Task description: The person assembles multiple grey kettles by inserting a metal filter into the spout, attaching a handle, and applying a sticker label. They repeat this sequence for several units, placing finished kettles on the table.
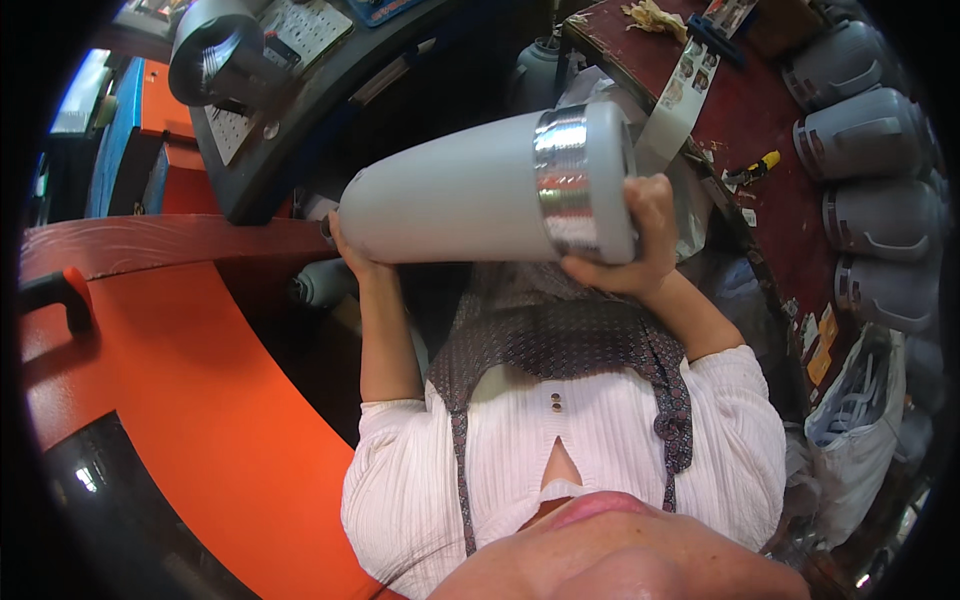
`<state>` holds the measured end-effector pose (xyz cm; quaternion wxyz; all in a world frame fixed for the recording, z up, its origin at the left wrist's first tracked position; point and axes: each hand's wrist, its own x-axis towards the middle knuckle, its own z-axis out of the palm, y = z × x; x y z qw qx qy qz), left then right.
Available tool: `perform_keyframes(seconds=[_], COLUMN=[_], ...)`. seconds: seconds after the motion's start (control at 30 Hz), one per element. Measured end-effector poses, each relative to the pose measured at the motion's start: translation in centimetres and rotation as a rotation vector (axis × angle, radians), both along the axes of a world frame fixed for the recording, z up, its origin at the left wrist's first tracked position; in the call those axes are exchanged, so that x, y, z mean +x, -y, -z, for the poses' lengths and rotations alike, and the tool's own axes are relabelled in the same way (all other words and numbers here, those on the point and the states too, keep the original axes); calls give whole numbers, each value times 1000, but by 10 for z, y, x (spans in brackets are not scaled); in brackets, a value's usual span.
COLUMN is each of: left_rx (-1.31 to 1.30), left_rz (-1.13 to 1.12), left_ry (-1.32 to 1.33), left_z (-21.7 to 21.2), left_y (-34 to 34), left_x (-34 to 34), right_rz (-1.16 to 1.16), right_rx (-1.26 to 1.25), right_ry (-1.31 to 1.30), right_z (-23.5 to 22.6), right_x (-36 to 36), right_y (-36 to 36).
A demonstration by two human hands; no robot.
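Note:
A large pale grey jug-like body (450, 190) lies sideways in the air in front of my apron, its narrower end to the left. A shiny silver band (563, 180) circles it near the wide right end. My left hand (355, 248) is closed around the narrow end, its fingers mostly hidden behind the body. At the wide end my right hand (640, 240) grips the rim, thumb on the underside and the other fingers curled over the end face.
Several grey jugs with handles (865, 130) stand along the right of a dark red table (740, 110). A sticker strip (690, 85) and a yellow-black cutter (755, 170) lie there. An orange machine panel (210, 370) fills the left; a white bag (855, 430) stands lower right.

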<state>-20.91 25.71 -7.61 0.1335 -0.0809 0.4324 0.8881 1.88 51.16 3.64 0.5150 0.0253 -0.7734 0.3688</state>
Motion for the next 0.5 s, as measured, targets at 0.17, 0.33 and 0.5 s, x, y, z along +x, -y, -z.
perform_keyframes(seconds=[0.17, 0.33, 0.5], left_rx=[-68, 210, -224], left_rz=[-16, 187, -75], left_ry=[-523, -738, -580], left_z=[-71, -111, -67], left_y=[-14, 4, 11], left_x=[5, -22, -42], right_rz=[-108, -361, -27], right_rx=[-950, -1274, -1158], right_ry=[179, 499, -279], right_z=[40, 53, 23], right_x=[-19, -16, 4], right_y=[-38, -58, -76])
